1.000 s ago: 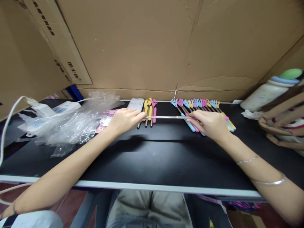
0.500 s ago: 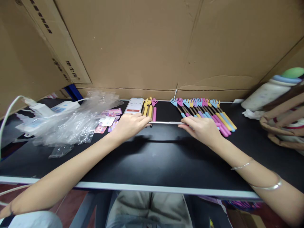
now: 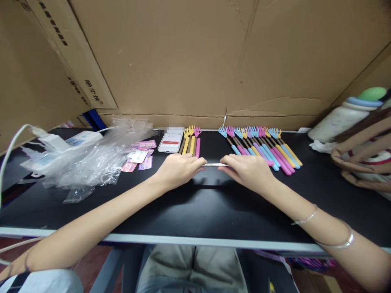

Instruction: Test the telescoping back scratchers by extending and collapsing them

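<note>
My left hand point(image 3: 179, 171) and my right hand point(image 3: 247, 173) are both closed on the two ends of a thin silver telescopic rod point(image 3: 215, 165), held level just above the black table point(image 3: 195, 203). Only a short stretch of rod shows between the hands. Behind my right hand lies a row of several hand-shaped back scratchers point(image 3: 262, 146) with blue, pink and yellow handles. A smaller group of three scratchers point(image 3: 192, 140) lies behind my left hand, beside a phone point(image 3: 171, 140).
Crumpled clear plastic bags point(image 3: 91, 156) and small pink cards point(image 3: 137, 158) lie at the left, with a white power strip and cable point(image 3: 51, 142). Cardboard sheets point(image 3: 195, 61) wall the back. A bottle point(image 3: 348, 116) and a bag point(image 3: 363, 162) stand at the right.
My hands have moved toward each other and a little nearer me. The visible rod between them has grown much shorter. My right hand has left the row of scratchers.
</note>
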The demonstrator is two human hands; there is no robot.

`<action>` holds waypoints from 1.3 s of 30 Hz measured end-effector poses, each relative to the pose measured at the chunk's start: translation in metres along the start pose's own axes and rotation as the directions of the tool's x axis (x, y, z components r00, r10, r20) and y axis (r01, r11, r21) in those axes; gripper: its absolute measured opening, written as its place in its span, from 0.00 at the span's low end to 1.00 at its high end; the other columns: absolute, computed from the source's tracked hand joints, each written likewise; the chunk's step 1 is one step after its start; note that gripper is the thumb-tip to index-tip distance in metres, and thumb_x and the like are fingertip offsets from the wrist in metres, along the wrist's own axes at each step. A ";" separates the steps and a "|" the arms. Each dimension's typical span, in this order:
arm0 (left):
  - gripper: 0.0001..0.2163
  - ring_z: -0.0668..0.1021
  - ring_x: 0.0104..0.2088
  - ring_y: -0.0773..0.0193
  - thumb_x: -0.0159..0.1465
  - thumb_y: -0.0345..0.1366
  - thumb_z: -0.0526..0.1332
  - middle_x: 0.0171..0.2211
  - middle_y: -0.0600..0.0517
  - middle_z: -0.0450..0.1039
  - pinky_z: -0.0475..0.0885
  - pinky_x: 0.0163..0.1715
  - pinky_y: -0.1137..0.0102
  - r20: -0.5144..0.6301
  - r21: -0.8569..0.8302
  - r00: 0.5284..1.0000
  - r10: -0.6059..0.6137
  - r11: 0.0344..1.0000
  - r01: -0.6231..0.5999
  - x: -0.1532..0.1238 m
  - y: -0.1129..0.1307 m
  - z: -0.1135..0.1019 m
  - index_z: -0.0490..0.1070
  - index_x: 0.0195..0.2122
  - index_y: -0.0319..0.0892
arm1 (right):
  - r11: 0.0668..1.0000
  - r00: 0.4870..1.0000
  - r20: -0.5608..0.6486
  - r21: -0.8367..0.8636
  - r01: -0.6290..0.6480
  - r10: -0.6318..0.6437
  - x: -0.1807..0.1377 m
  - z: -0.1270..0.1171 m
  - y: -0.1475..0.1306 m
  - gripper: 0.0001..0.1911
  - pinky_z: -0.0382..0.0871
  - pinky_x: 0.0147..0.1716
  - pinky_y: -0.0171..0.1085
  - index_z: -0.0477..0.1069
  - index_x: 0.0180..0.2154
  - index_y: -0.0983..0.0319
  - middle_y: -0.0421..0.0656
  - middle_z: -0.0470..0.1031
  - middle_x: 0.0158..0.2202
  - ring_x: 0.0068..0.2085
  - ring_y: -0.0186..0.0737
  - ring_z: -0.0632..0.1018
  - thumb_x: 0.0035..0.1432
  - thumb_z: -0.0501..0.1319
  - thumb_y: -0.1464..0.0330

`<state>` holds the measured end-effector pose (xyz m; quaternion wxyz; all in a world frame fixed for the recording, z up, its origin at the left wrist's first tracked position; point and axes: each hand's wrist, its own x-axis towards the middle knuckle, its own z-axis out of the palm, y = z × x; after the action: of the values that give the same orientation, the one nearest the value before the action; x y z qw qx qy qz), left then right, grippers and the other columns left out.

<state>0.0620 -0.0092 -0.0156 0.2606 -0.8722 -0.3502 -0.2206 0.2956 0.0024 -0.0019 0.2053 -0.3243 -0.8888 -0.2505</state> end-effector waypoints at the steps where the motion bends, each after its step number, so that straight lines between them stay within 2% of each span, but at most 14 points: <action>1: 0.08 0.75 0.28 0.67 0.69 0.38 0.52 0.28 0.55 0.74 0.58 0.22 0.71 -0.005 -0.003 1.000 0.002 1.000 -0.002 0.000 -0.002 -0.001 0.70 0.38 0.44 | 1.000 1.000 0.006 0.006 0.000 0.000 0.000 -0.001 0.002 0.19 0.47 0.21 0.33 0.71 0.32 0.61 0.40 0.75 0.25 0.25 0.30 0.73 0.66 0.48 0.59; 6: 0.08 0.74 0.33 0.64 0.69 0.35 0.51 0.31 0.53 0.74 0.60 0.26 0.71 0.037 0.023 0.999 0.010 1.000 -0.011 -0.001 -0.016 -0.004 0.69 0.40 0.42 | 0.999 0.999 0.033 0.018 -0.027 0.027 -0.002 0.001 0.013 0.15 0.51 0.23 0.33 0.71 0.36 0.60 0.40 0.77 0.30 0.28 0.31 0.74 0.65 0.49 0.61; 10: 0.10 0.74 0.34 0.63 0.69 0.39 0.52 0.31 0.52 0.73 0.61 0.27 0.70 0.066 0.084 0.996 -0.052 0.995 0.047 -0.005 -0.032 -0.005 0.70 0.37 0.42 | 0.998 0.997 0.028 0.004 -0.066 0.066 -0.006 0.004 0.026 0.16 0.53 0.24 0.33 0.71 0.37 0.59 0.39 0.77 0.30 0.28 0.32 0.75 0.65 0.50 0.58; 14: 0.12 0.74 0.35 0.62 0.68 0.43 0.52 0.33 0.51 0.73 0.61 0.27 0.69 0.052 0.111 0.996 -0.075 0.991 0.069 -0.009 -0.041 -0.004 0.69 0.36 0.42 | 0.995 0.993 0.072 -0.005 -0.097 0.097 -0.009 0.005 0.034 0.17 0.53 0.24 0.32 0.70 0.36 0.60 0.40 0.77 0.30 0.27 0.33 0.74 0.65 0.50 0.56; 19: 0.14 0.73 0.28 0.65 0.69 0.42 0.50 0.27 0.53 0.70 0.56 0.22 0.70 -0.018 0.145 1.000 -0.004 0.989 0.007 -0.010 -0.040 0.000 0.68 0.31 0.41 | 0.997 0.995 0.065 -0.016 -0.077 0.078 -0.010 0.010 0.034 0.19 0.52 0.24 0.33 0.70 0.35 0.60 0.39 0.77 0.29 0.26 0.33 0.74 0.65 0.48 0.55; 24: 0.14 0.74 0.27 0.66 0.69 0.41 0.51 0.26 0.53 0.70 0.55 0.21 0.70 -0.079 0.182 0.996 0.036 0.983 -0.021 -0.010 -0.040 0.003 0.67 0.30 0.41 | 0.999 0.999 0.004 -0.024 -0.046 0.046 -0.011 0.014 0.032 0.19 0.51 0.23 0.34 0.71 0.36 0.60 0.39 0.77 0.28 0.25 0.32 0.73 0.66 0.47 0.57; 32: 0.13 0.74 0.27 0.67 0.69 0.41 0.52 0.26 0.54 0.70 0.56 0.22 0.71 -0.114 0.171 0.993 0.037 0.985 -0.017 -0.009 -0.035 0.001 0.67 0.30 0.40 | 0.999 0.999 -0.017 0.010 -0.038 0.038 -0.010 0.010 0.025 0.17 0.51 0.23 0.34 0.72 0.37 0.60 0.38 0.77 0.29 0.26 0.31 0.74 0.66 0.48 0.59; 39: 0.14 0.74 0.28 0.68 0.70 0.42 0.51 0.27 0.53 0.72 0.57 0.23 0.72 -0.108 0.120 0.994 -0.008 0.993 0.021 -0.008 -0.033 0.000 0.68 0.31 0.40 | 0.999 0.998 -0.020 0.010 -0.053 0.053 -0.009 0.009 0.024 0.17 0.51 0.23 0.34 0.71 0.36 0.60 0.38 0.77 0.29 0.26 0.31 0.74 0.66 0.48 0.58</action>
<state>0.0324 0.0068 -0.0102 0.3297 -0.8392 -0.3547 -0.2475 0.3167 0.0193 -0.0064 0.2224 -0.3442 -0.8789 -0.2442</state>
